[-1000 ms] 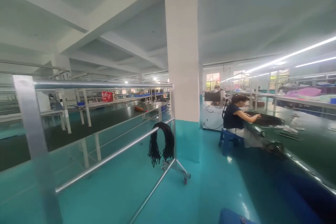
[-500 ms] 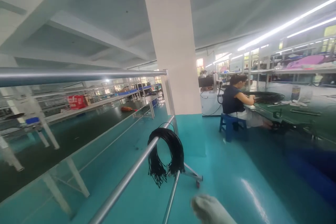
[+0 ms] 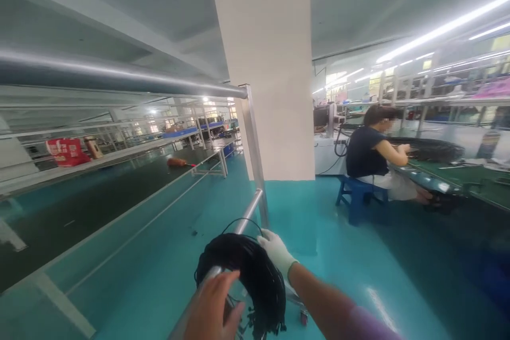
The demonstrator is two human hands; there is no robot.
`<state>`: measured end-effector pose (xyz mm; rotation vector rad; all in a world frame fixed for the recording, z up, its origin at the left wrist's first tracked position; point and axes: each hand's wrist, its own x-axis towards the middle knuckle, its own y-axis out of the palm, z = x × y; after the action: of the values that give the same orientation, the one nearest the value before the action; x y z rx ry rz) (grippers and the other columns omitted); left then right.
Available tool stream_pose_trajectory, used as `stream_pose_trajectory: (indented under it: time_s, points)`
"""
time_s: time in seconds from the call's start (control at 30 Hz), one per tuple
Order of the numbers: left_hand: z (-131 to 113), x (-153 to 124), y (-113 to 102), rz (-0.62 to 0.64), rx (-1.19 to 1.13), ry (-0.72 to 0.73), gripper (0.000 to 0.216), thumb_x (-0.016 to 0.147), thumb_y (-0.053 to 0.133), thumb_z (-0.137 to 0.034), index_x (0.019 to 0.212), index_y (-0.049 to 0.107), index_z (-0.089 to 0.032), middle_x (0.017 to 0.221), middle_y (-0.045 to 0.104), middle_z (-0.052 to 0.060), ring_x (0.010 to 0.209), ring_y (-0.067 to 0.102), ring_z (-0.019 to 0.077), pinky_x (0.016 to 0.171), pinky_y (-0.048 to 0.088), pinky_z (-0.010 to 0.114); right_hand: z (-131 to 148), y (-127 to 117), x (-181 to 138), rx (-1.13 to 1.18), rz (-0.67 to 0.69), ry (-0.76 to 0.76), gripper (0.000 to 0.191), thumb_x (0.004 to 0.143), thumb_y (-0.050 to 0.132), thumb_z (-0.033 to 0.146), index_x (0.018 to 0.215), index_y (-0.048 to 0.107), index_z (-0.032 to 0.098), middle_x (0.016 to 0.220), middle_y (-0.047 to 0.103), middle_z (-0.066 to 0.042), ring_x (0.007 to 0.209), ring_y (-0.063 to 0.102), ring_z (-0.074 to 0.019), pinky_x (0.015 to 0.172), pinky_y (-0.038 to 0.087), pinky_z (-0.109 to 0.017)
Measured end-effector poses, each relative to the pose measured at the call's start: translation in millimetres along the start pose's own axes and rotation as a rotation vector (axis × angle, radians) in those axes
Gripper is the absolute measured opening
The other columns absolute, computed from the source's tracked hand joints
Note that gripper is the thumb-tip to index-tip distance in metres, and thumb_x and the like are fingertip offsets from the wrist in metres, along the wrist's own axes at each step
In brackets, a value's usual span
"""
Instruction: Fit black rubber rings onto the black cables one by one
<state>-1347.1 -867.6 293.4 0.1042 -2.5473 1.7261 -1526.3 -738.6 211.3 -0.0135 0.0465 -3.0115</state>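
A coil of black cables [image 3: 249, 271] hangs over a slanted metal rail [image 3: 250, 210] of a wheeled rack, low in the middle of the view. My right hand [image 3: 275, 251], in a white glove, lies on top of the coil's right side with its fingers curled over the strands. My bare left hand [image 3: 211, 305] reaches up from the bottom edge. Its fingers are stretched towards the coil's near side and its thumb is held apart, right by the rail. The loose cable ends dangle below the coil.
A white pillar [image 3: 266, 69] stands just behind the rack. A thick horizontal rack bar [image 3: 119, 77] crosses at head height on the left. A person [image 3: 368, 154] sits on a blue stool [image 3: 358, 202] at a green workbench [image 3: 458, 180] to the right. Long benches [image 3: 99, 162] run along the left, and the floor is glossy teal.
The view has closed in on the rack and tipped down. Both of my hands have come up from the bottom edge to the cable coil, and the gloved right hand has landed on it.
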Motion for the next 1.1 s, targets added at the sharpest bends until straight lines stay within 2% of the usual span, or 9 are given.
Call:
stream_pose_trajectory:
  time_s: [0.17, 0.3, 0.4, 0.57, 0.63, 0.73, 0.87, 1.0, 1.1]
  points:
    - [10, 92, -26, -0.092, 0.142, 0.044, 0.078, 0.076, 0.059, -0.031, 0.144, 0.021, -0.026, 0.151, 0.026, 0.002, 0.139, 0.017, 0.0246, 0.110, 0.028, 0.044, 12, -8, -1, -0.064, 0.003, -0.084, 0.036, 0.090, 0.038, 0.042, 0.091, 0.060, 0.014, 0.083, 0.064, -0.004, 0.082, 0.059, -0.0176, 0.078, 0.045, -0.032]
    - [10, 131, -22, 0.157, 0.217, 0.145, 0.111, 0.058, 0.077, -0.042, 0.146, 0.013, -0.024, 0.153, 0.017, 0.008, 0.139, 0.016, 0.0284, 0.111, 0.023, 0.047, 51, -47, -4, -0.156, 0.077, -0.158, 0.038, 0.087, 0.038, 0.046, 0.096, 0.061, 0.019, 0.096, 0.065, -0.004, 0.091, 0.057, -0.0181, 0.083, 0.041, -0.026]
    - [2, 134, -5, 0.406, 0.466, 0.183, 0.126, 0.043, 0.086, -0.031, 0.146, 0.013, -0.026, 0.153, 0.017, 0.013, 0.138, 0.015, 0.0348, 0.110, 0.015, 0.056, 60, -69, -4, -0.291, 0.201, -0.089, 0.025, 0.082, 0.048, 0.040, 0.083, 0.064, 0.020, 0.082, 0.065, -0.004, 0.077, 0.057, -0.0181, 0.071, 0.041, -0.027]
    - [-5, 138, 12, 0.602, 0.825, 0.288, 0.139, 0.029, 0.090, -0.016, 0.145, 0.015, -0.021, 0.149, 0.016, 0.024, 0.135, 0.011, 0.0445, 0.106, 0.012, 0.064, 49, -82, -17, -0.397, 0.298, 0.131, 0.024, 0.083, 0.044, 0.033, 0.073, 0.060, 0.018, 0.067, 0.060, -0.004, 0.057, 0.051, -0.0144, 0.054, 0.037, -0.024]
    - [1, 140, 11, 0.599, 0.839, 0.389, 0.126, 0.041, 0.087, -0.013, 0.145, 0.016, -0.021, 0.148, 0.021, 0.024, 0.135, 0.017, 0.0431, 0.105, 0.018, 0.063, 60, -90, -21, -0.422, 0.363, 0.150, 0.026, 0.084, 0.043, 0.035, 0.073, 0.060, 0.019, 0.067, 0.059, -0.003, 0.056, 0.050, -0.0128, 0.051, 0.035, -0.022]
    - [14, 139, 10, 0.458, 0.758, 0.564, 0.080, 0.072, 0.060, -0.004, 0.142, 0.027, -0.022, 0.138, 0.045, 0.019, 0.128, 0.039, 0.0337, 0.104, 0.029, 0.058, 90, -105, -23, -0.611, 0.470, 0.093, 0.025, 0.083, 0.044, 0.034, 0.070, 0.059, 0.019, 0.062, 0.054, -0.001, 0.052, 0.044, -0.0107, 0.048, 0.031, -0.022]
    - [27, 138, 16, 0.377, 0.659, 0.647, 0.056, 0.080, 0.043, -0.003, 0.133, 0.042, -0.020, 0.121, 0.061, 0.014, 0.115, 0.054, 0.0295, 0.102, 0.035, 0.056, 116, -112, -26, -0.598, 0.518, 0.090, 0.015, 0.079, 0.048, 0.025, 0.068, 0.058, 0.021, 0.059, 0.051, 0.002, 0.049, 0.039, -0.0087, 0.046, 0.027, -0.022]
    - [21, 144, 11, 0.480, 0.706, 0.609, 0.086, 0.067, 0.061, -0.007, 0.143, 0.024, -0.020, 0.142, 0.039, 0.020, 0.130, 0.034, 0.0396, 0.103, 0.025, 0.064, 129, -102, -32, -0.722, 0.366, -0.037, 0.018, 0.073, 0.059, 0.026, 0.056, 0.053, 0.022, 0.048, 0.047, 0.002, 0.039, 0.031, -0.0079, 0.041, 0.020, -0.025]
    - [12, 152, -13, 0.570, 0.585, 0.480, 0.110, 0.054, 0.077, -0.024, 0.145, 0.016, -0.025, 0.152, 0.019, 0.017, 0.136, 0.018, 0.0407, 0.106, 0.020, 0.062, 144, -96, -37, -0.832, 0.179, -0.177, 0.026, 0.070, 0.063, 0.026, 0.049, 0.048, 0.022, 0.041, 0.040, 0.003, 0.035, 0.016, -0.0063, 0.040, 0.013, -0.026]
